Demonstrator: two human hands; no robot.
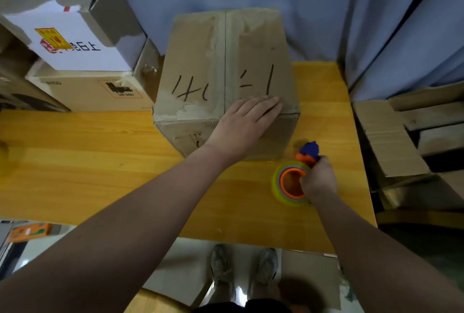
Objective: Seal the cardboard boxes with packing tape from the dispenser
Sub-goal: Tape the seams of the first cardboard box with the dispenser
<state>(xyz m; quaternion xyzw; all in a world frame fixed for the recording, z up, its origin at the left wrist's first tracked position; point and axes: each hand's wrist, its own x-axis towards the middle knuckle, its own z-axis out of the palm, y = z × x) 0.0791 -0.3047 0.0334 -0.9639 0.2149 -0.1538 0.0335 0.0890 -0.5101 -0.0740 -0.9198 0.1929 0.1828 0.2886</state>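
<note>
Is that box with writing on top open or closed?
Closed: the cardboard box has both flaps flat, meeting mid-top, left hand resting on them.

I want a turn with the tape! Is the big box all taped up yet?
Not quite. Done: the cardboard box has its flaps closed. In hand: the left hand presses flat on its top, and the right hand grips the tape dispenser on the table. Left to do: taping the centre seam; I cannot tell if old tape covers it.
</note>
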